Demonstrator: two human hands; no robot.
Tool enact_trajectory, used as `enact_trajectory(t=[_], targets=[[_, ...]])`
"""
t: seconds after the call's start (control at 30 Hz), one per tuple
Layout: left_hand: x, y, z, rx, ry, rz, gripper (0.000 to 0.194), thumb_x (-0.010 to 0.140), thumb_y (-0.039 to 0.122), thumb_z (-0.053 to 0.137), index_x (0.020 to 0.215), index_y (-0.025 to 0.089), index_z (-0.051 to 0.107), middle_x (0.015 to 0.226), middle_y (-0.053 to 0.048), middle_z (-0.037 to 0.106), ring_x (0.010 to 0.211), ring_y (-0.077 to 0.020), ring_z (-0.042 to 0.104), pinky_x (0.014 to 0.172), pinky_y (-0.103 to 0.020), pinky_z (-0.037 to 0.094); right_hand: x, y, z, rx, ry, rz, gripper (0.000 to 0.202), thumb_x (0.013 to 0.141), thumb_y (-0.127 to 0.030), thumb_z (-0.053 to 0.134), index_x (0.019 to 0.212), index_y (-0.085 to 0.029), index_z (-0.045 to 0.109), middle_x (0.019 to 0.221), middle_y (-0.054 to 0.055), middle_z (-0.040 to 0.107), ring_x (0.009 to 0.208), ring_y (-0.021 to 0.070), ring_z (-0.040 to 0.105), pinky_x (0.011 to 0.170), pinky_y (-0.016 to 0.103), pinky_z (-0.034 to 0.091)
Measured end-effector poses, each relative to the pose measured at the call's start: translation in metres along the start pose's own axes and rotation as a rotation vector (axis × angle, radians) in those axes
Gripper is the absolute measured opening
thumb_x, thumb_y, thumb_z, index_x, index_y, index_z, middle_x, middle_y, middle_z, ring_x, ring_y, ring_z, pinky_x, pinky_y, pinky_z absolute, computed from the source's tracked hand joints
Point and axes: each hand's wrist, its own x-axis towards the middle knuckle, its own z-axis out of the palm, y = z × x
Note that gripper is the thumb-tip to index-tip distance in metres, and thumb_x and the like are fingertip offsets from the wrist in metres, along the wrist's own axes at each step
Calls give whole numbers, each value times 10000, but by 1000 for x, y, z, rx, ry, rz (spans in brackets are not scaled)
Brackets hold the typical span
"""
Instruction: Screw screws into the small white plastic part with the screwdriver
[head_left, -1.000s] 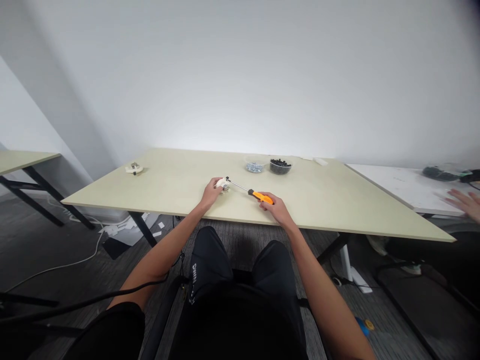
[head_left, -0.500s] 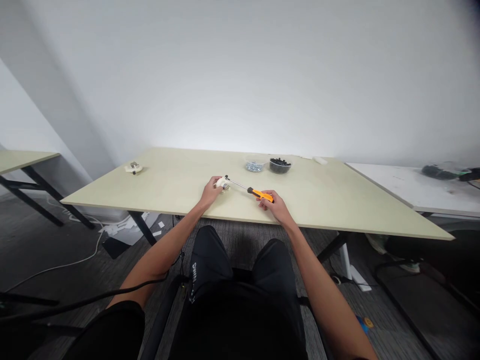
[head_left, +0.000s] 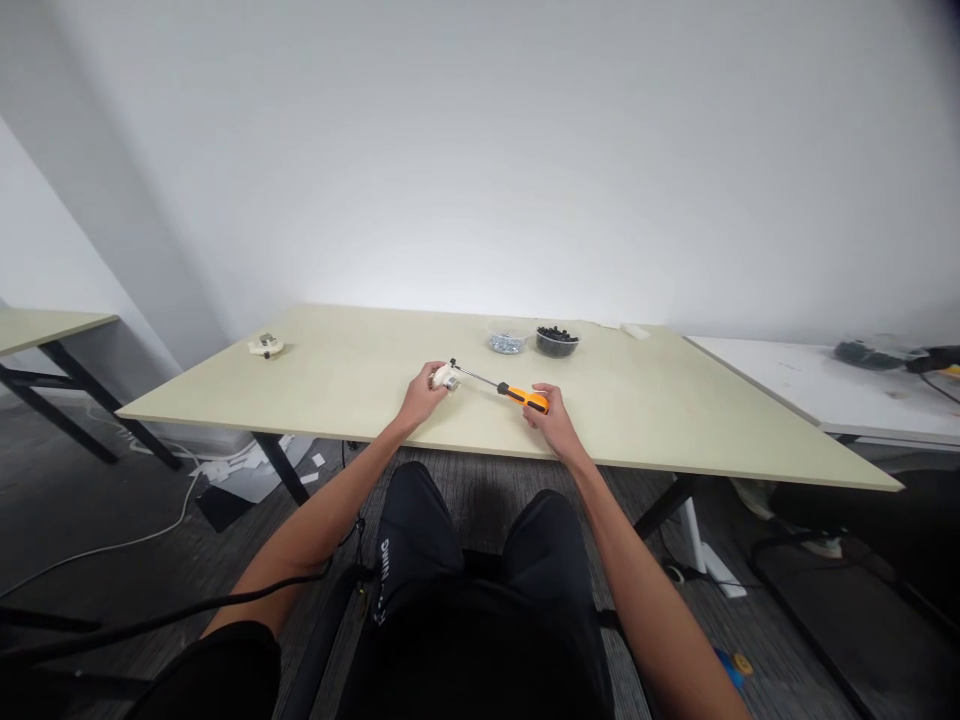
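Note:
My left hand (head_left: 422, 396) grips a small white part (head_left: 444, 377) with a metal piece on it, above the table's front half. A small black piece (head_left: 453, 362) sits at the part's upper right, where the tip of the screwdriver meets it. My right hand (head_left: 553, 418) is closed on the orange and black handle of the screwdriver (head_left: 525, 398), whose shaft points left and slightly up. Behind the hands stand a clear bowl of small silvery pieces (head_left: 507, 343) and a clear bowl of black pieces (head_left: 557, 342).
On the pale table (head_left: 360, 345), a similar white part (head_left: 266, 346) lies at the far left. A white object (head_left: 634, 331) is near the back edge. A white side table (head_left: 772, 375) at the right bears a bag with dark contents (head_left: 874, 353).
The view has tilted slightly, so the table sits a little lower. My right hand's fingers have shifted on the screwdriver handle. The white part looks slightly turned in my left hand.

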Motion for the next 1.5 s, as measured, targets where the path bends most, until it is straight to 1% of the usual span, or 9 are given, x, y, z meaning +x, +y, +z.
enact_trajectory(t=[0.3,0.53,0.73,0.87,0.97,1.07,1.2,1.37,1.5], targets=[[-1,1,0,23,-23,9,483,750,165,562,1229,188,510,1173,-75,622,965,-180,624,790,-267,470,0,-1,2,146,-52,52,467,827,-587,522,1108,-234,401,689,-39,564,531,128,543,460,226,381],[1,-1,0,-40,-10,9,471,752,182,589,1216,183,505,1210,-87,602,1021,-191,622,842,-287,478,-1,-4,1,42,-54,49,415,776,-454,612,1026,-234,363,608,-72,553,505,115,501,490,224,398],[0,0,-1,-51,0,11,482,744,191,609,1216,190,515,1225,-89,603,1037,-195,625,858,-294,486,-3,-9,2,28,-58,123,427,840,-648,471,895,-225,437,564,-44,515,436,115,473,394,225,307],[-1,-1,-1,-39,-19,2,489,742,162,580,1227,191,518,1242,-94,599,1075,-208,620,867,-306,491,3,0,4,122,-4,70,462,775,-542,603,1063,-253,387,590,-96,473,456,101,450,433,209,336],[-1,-1,-1,-49,-32,-2,488,741,155,573,1225,193,525,1248,-94,602,1087,-208,618,883,-312,492,6,5,4,179,14,45,434,742,-442,644,1028,-257,374,608,-105,470,470,88,434,462,205,353],[-2,0,-1,-54,-28,1,487,736,150,572,1219,196,534,1234,-87,613,1078,-205,623,891,-313,490,5,3,3,175,15,82,358,792,-491,591,984,-245,417,591,-82,488,467,93,439,445,205,338],[-2,2,0,-74,-7,-9,498,725,159,586,1219,191,530,1245,-88,604,1064,-199,627,899,-310,487,3,-2,3,122,-8,143,418,816,-623,520,924,-223,466,566,-49,511,447,104,454,399,211,305],[-2,4,0,-80,3,-21,496,715,158,593,1207,186,534,1226,-88,613,1049,-197,630,903,-313,485,4,3,3,134,-12,76,452,769,-514,608,1077,-242,420,563,-92,484,476,108,466,449,211,365],[-2,5,-1,-84,-7,-17,494,715,157,588,1206,181,533,1223,-90,613,1055,-202,627,882,-307,494,3,3,2,150,-28,90,387,772,-478,612,1015,-235,434,586,-78,504,480,102,459,442,210,346]])
